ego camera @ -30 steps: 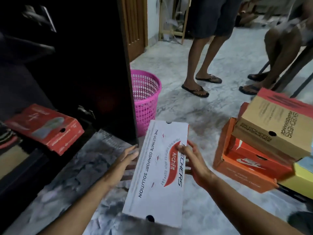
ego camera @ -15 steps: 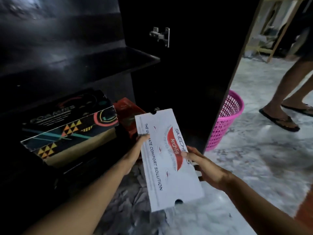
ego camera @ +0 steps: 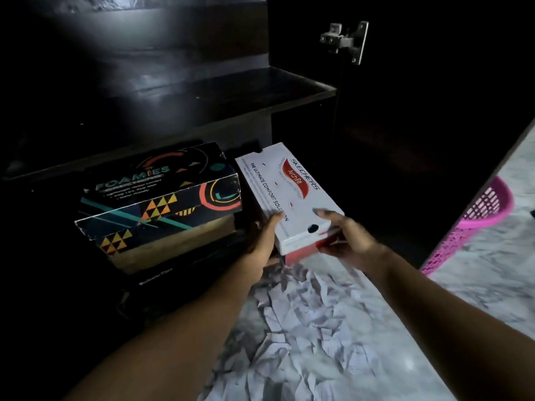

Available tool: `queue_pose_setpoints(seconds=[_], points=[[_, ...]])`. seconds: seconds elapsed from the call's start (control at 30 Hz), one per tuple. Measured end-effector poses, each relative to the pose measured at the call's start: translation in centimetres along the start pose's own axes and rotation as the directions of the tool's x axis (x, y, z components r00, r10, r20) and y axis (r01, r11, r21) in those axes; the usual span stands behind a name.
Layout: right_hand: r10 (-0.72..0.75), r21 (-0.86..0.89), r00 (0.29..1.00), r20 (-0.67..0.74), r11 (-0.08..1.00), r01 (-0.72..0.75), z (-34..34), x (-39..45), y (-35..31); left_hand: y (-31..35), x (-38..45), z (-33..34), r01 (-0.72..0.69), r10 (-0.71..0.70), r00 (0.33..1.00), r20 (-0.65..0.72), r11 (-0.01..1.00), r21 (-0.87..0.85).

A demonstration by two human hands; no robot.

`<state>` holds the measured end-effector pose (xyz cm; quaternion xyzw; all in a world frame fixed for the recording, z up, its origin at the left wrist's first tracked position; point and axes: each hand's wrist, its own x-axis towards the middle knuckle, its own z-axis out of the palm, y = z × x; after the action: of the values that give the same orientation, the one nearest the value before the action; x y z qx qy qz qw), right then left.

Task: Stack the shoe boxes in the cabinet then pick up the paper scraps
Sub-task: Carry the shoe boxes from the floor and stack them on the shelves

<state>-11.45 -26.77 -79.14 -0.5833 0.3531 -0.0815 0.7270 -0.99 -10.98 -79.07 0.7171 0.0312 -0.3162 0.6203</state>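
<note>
Both hands grasp the white Skechers shoe box (ego camera: 285,195): left hand (ego camera: 262,237) at its left edge, right hand (ego camera: 346,237) at its near end, beside the Foamies box (ego camera: 162,192) in the cabinet (ego camera: 202,91).

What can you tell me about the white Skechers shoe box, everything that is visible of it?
The white Skechers box looks like cardboard, long and flat, with a white lid printed "SKECHERS", a red "Arch Fit" swoosh and "THE ULTIMATE COMFORT SOLUTION". A dark round hole sits near its close end, and a red base shows under the lid there. It lies lid up, slightly tilted, at the cabinet's lower opening, right beside the black Foamies box. The left hand holds its left edge; the right hand grips its near right corner.
</note>
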Motion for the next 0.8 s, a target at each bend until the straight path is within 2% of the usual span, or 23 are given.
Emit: queue_pose_setpoints(seconds=[0.1,0.23,0.33,0.43,0.5,0.57,0.6,0.7,0.8], points=[[0.048,-0.026,0.998,-0.042,0.998,-0.049,2.2,4.3,-0.4,0.1,1.4,-0.4,0.006,-0.003,0.998,-0.068,0.999,0.038],[-0.035,-0.007,0.995,-0.094,0.999,0.035,5.0,7.8,-0.3,1.0,3.5,-0.9,-0.028,0.037,0.989,-0.146,0.998,0.059],[-0.039,0.006,0.986,-0.161,0.999,0.04,6.8,9.9,-0.4,1.3,5.0,-1.1,-0.031,0.042,0.971,-0.234,0.998,0.052],[-0.092,-0.08,0.978,-0.188,0.994,0.078,6.9,14.6,0.6,2.5,4.9,-1.0,0.02,-0.037,0.969,-0.244,0.997,-0.073],[-0.11,-0.081,0.986,-0.127,0.992,0.1,6.8,17.4,1.4,2.7,5.1,-0.5,-0.018,-0.03,0.975,-0.22,0.977,-0.213],[-0.112,-0.068,0.991,-0.069,0.992,0.107,7.2,15.6,0.5,2.7,5.0,0.0,-0.058,-0.003,0.979,-0.203,0.954,-0.294],[-0.117,-0.073,0.989,-0.09,0.991,0.11,7.2,14.4,0.0,2.6,5.0,0.2,-0.074,0.007,0.977,-0.214,0.949,-0.307],[-0.121,-0.084,0.991,-0.06,0.99,0.116,6.3,10.2,-0.2,1.9,3.5,0.9,-0.035,-0.015,0.983,-0.182,0.962,-0.269],[-0.097,-0.086,0.995,-0.03,0.992,0.094,4.5,5.4,0.3,0.5,1.8,1.5,-0.019,0.017,0.985,-0.169,1.0,-0.012]])
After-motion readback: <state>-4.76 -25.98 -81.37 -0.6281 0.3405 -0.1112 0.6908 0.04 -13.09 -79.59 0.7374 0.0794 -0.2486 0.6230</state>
